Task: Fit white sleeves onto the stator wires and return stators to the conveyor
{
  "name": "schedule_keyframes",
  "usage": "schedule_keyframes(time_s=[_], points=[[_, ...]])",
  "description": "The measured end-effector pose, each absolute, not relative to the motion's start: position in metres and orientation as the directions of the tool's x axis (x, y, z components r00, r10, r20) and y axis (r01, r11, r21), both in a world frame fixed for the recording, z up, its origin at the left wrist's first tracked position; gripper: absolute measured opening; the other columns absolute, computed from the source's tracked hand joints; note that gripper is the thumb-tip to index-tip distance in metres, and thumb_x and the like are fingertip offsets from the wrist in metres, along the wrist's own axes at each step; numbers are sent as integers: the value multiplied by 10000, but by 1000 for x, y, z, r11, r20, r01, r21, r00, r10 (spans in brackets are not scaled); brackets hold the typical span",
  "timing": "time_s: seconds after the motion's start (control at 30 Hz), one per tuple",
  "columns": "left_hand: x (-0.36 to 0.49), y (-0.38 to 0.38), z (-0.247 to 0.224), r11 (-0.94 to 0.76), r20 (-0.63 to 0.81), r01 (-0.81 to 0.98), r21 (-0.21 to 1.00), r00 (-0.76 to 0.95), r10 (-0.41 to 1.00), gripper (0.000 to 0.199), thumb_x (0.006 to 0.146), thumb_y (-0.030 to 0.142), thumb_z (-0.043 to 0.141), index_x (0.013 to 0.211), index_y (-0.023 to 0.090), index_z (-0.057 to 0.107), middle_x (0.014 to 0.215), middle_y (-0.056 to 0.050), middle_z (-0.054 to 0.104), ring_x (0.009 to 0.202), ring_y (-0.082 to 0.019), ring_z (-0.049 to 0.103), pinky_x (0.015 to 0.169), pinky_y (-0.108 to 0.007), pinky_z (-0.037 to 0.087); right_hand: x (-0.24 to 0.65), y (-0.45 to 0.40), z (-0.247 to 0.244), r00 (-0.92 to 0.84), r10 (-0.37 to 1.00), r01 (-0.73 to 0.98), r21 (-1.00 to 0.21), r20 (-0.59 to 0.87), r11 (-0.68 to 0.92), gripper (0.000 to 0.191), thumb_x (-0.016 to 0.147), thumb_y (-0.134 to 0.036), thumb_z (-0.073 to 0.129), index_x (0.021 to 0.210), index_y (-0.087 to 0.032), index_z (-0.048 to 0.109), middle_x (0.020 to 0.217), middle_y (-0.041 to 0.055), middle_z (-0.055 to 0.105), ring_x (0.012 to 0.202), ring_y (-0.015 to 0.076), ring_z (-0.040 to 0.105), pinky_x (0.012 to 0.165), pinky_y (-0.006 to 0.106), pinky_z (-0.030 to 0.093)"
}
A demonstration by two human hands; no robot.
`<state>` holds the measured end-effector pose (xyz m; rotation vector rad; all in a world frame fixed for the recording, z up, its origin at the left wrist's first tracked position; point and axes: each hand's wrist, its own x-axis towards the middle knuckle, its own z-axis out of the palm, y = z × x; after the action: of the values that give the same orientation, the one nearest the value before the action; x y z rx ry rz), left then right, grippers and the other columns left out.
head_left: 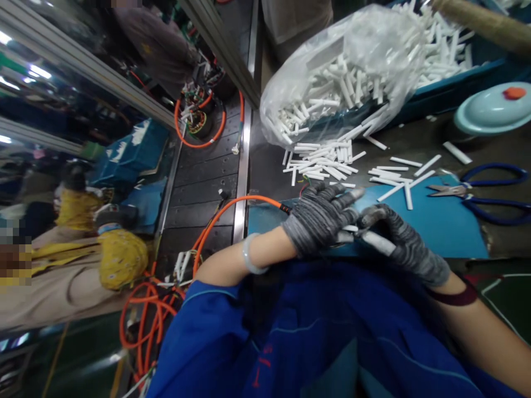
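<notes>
My left hand, in a grey striped knit glove, is closed over the end of an orange cable. A short white sleeve pokes out below its fingers. My right hand, gloved alike, pinches a thicker white tube, its fingertips close to those of the left. The wire ends between the two hands are mostly hidden. Both hands are above a blue mat. Loose white tubes lie in a heap just beyond them.
A clear plastic bag of white tubes spills from a blue bin. Blue-handled scissors and a light-blue lidded container are at right. To the left runs a dark slatted conveyor with orange cable coils; a co-worker's yellow sleeve is beyond.
</notes>
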<state>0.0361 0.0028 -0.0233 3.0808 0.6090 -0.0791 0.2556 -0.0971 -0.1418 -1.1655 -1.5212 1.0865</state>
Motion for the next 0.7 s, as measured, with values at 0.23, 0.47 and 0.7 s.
schedule_keyframes(time_s=[0.23, 0.47, 0.7], points=[[-42, 30, -51, -897, -117, 346, 274, 938, 327, 854, 770, 668, 772, 1498, 279, 553, 1252, -115, 679, 1081, -283, 651, 946, -392, 506, 235, -103, -121, -366, 902, 287, -893, 231, 346, 159, 980, -267, 581, 1033, -256, 731, 935, 40, 774, 833, 197, 734, 780, 343, 611], [-48, -18, -113, -836, 199, 549, -4, 819, 538, 722, 951, 542, 595, 1553, 163, 476, 1150, -173, 732, 1034, -309, 687, 950, -441, 496, 268, -75, -150, -257, 938, 651, -675, 233, 346, 265, 969, -272, 605, 1200, -300, 733, 1271, 76, 725, 1175, 296, 673, 1055, 543, 520], [-7, -44, -118, -598, 319, 798, -73, 587, 745, 733, 934, 628, 605, 1449, 108, 575, 1116, -206, 759, 1025, -356, 714, 899, -447, 493, 291, -51, -124, -125, 952, 775, -571, 280, 270, 210, 1004, -295, 551, 1086, -258, 740, 1374, 114, 675, 1369, 391, 542, 1153, 634, 392]])
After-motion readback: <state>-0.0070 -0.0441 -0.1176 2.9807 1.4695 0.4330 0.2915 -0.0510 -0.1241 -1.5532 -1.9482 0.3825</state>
